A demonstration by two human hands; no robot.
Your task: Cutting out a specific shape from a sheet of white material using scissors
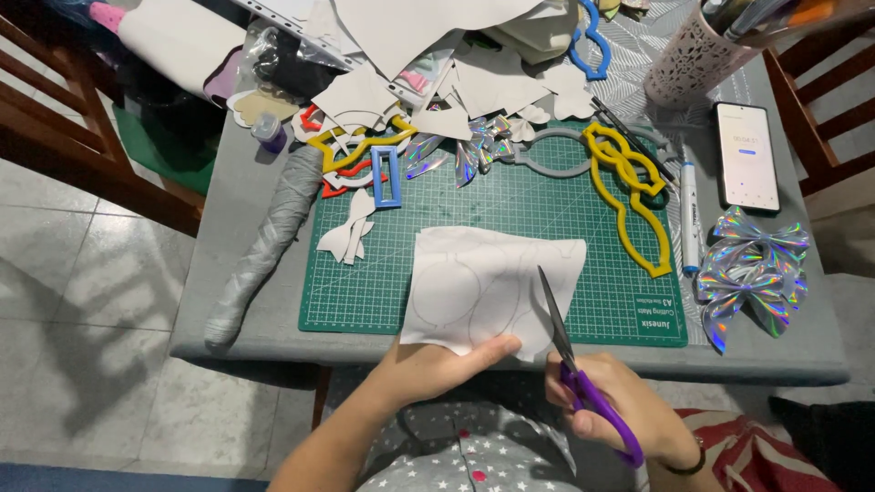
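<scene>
My left hand (pixel 437 369) pinches the near edge of a white sheet (pixel 474 282) with faint traced outlines, held over the green cutting mat (pixel 365 273). In my right hand (pixel 611 401) are purple-handled scissors (pixel 570 360). Their blades point away from me and lie over the sheet's right part. Both hands sit at the table's near edge.
A rolled grey sheet (pixel 264 246) lies left of the mat. Yellow (pixel 629 196), blue (pixel 385 178) and grey (pixel 547 150) templates, white cut shapes (pixel 346 232) and paper scraps crowd the far side. A white marker (pixel 690 219), a phone (pixel 746 157), holographic bows (pixel 752 273) and a pen cup (pixel 697 55) stand right.
</scene>
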